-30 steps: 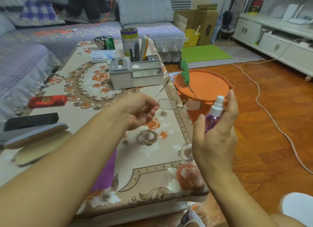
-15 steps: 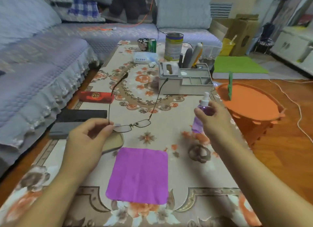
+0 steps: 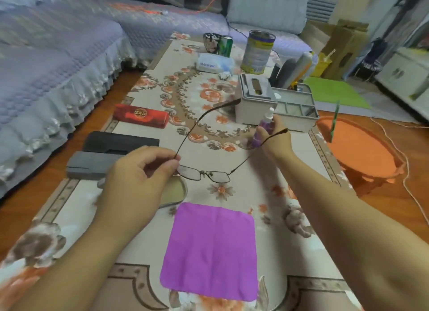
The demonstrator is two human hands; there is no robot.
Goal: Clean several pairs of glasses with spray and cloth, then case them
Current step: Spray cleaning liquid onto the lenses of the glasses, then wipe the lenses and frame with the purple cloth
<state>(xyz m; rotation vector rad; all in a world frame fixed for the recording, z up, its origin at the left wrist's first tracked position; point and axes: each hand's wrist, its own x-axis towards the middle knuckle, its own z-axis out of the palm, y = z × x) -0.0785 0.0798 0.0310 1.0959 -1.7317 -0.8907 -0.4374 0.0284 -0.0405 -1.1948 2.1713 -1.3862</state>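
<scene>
Reaching farther out, the right hand (image 3: 276,140) is gripping the spray bottle (image 3: 263,129); left hand (image 3: 139,178) fingers are pinching the glasses (image 3: 204,174). Mist both lenses lightly, nozzle near.

the room is lit softly and evenly, fairly dim, with a cool bluish cast; no single light source shows. shadows are faint: only a weak, diffuse darkening lies under the left hand (image 3: 139,178) on the worktop (image 3: 144,229). there is no hard glare, just a dull sheen on the wooden floor (image 3: 383,204). the wide lens bends the edges, so the sofa (image 3: 46,62) curves outward. the far background and the right side are smeared and soft. the purple cloth (image 3: 210,252) reads crisp and saturated, while the thin glasses (image 3: 204,173) frame stays fairly sharp.
</scene>
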